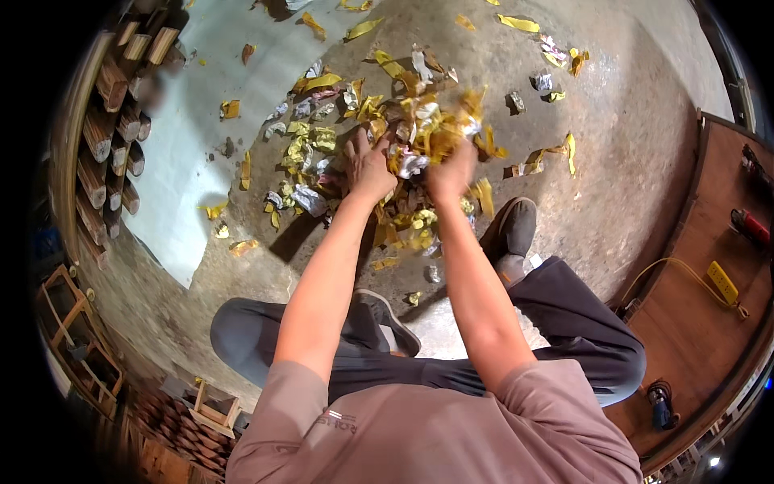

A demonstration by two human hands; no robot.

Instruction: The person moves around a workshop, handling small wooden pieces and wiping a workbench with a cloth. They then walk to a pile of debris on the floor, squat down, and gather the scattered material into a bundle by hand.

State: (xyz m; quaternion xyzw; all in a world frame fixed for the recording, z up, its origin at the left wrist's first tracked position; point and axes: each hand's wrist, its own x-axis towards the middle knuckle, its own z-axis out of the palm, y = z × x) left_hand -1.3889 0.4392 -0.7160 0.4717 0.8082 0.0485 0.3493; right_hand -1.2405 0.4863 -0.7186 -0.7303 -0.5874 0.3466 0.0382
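A loose heap of crumpled yellow, white and brown scraps, like paper or tape point(415, 133), lies on the floor in front of me. My left hand point(370, 168) reaches into its left side, fingers apart and partly buried among the scraps. On the right side is my right hand point(452, 171), smeared by motion, its fingers hidden behind blurred yellow scraps point(439, 145). Pale yellow crumpled pieces point(302, 145) lie just left of my left hand. Below the hands are smaller scraps point(421, 218), close to my shoes.
Stacked wooden pieces point(95, 133) stand at the left beside a pale sheet point(181, 177) on the floor. At the right, a brown wooden board point(685, 315) bears a yellow power strip point(721, 282), a red tool point(750, 227) and a blue tool point(663, 405). My shoe point(512, 230) is near the heap.
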